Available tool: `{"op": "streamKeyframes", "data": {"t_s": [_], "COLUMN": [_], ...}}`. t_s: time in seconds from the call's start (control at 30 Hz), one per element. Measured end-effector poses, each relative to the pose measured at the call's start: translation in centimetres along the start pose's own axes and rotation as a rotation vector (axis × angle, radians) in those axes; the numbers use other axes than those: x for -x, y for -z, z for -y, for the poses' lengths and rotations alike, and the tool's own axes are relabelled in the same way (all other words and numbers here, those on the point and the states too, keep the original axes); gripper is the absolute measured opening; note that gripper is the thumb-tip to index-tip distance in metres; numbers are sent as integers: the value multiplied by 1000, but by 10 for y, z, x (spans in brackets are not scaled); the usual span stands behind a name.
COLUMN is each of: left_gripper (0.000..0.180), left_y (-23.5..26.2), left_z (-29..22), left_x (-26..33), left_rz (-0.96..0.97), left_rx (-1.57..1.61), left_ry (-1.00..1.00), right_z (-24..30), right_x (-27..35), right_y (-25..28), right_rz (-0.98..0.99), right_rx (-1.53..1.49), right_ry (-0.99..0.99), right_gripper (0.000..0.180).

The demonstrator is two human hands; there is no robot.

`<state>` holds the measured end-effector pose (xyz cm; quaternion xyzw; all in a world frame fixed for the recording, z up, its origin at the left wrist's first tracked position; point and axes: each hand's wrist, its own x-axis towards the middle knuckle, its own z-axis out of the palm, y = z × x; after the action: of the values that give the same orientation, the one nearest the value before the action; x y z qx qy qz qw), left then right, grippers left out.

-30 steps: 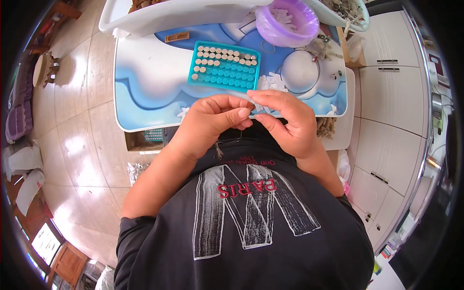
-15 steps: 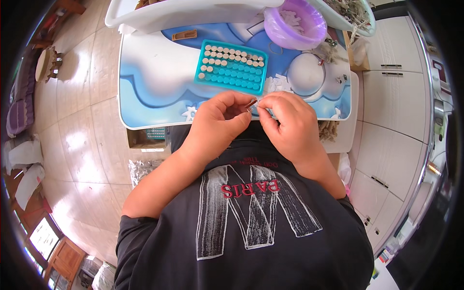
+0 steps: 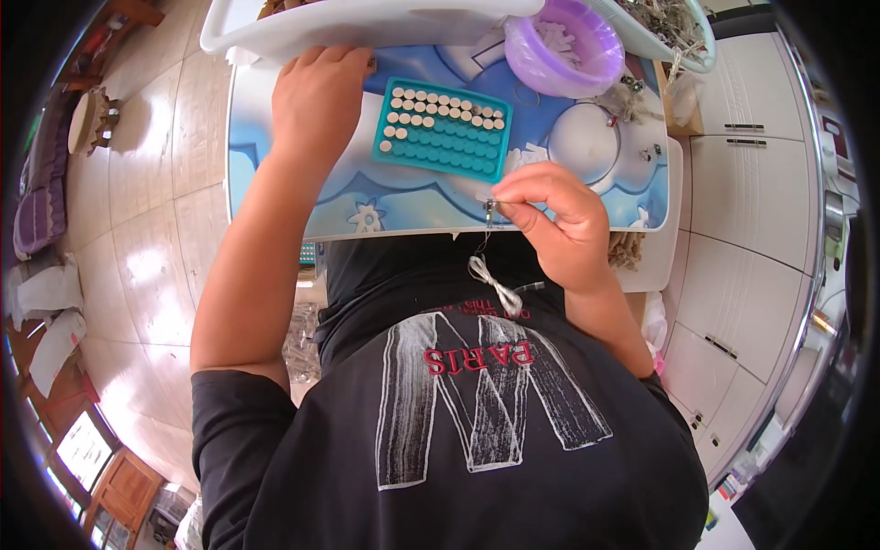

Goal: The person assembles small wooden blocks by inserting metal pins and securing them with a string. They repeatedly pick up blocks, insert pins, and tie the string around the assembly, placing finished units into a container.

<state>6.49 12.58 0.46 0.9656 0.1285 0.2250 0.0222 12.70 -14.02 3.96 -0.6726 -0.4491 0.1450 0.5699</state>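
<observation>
My right hand (image 3: pixel 555 215) pinches a small metal clip (image 3: pixel 489 210) near the front edge of the blue and white tray table (image 3: pixel 275 165); a thin thread with a white bow-shaped tag (image 3: pixel 493 284) hangs from it over my black shirt. My left hand (image 3: pixel 316 96) is stretched out to the far left of the table, fingers curled at the rim of a white tray (image 3: pixel 302 27), touching a small brown thing that is mostly hidden. Between the hands lies a teal holder (image 3: pixel 442 128) with rows of round holes, part of them filled with pale caps.
A purple bowl (image 3: pixel 564 46) with white pieces stands at the back right, beside a clear round lid (image 3: pixel 587 142) and small loose metal parts. White cabinets (image 3: pixel 742 211) line the right side. Tiled floor (image 3: pixel 137 229) lies to the left.
Both hands were together at the table's front edge, working a small piece. My left hand has let go and reached out to the far left; my right hand keeps the clip.
</observation>
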Motion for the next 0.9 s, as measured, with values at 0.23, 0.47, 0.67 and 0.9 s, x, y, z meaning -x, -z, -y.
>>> {"op": "streamKeyframes", "data": {"t_s": [0.23,0.47,0.67,0.9], "left_gripper": [18,26,30,28], "left_y": [12,64,63,58], "left_z": [1,-69,-97,-99], "left_x": [4,45,70,73], "left_rz": [58,280,466,410], "left_rx": [114,1668,1979,2049], "left_ry": [146,817,1092,1078], "right_z": [-11,-3,-8,-11], "right_x": [3,-1,1,3], "right_y": [-11,-16,-20,-24], "right_rz": [-10,-8,-14,-40], "right_rx": [-351,-488,-324,-256], "right_ry": [-199,-261,-174,-132], "right_gripper": [6,4,7,8]}}
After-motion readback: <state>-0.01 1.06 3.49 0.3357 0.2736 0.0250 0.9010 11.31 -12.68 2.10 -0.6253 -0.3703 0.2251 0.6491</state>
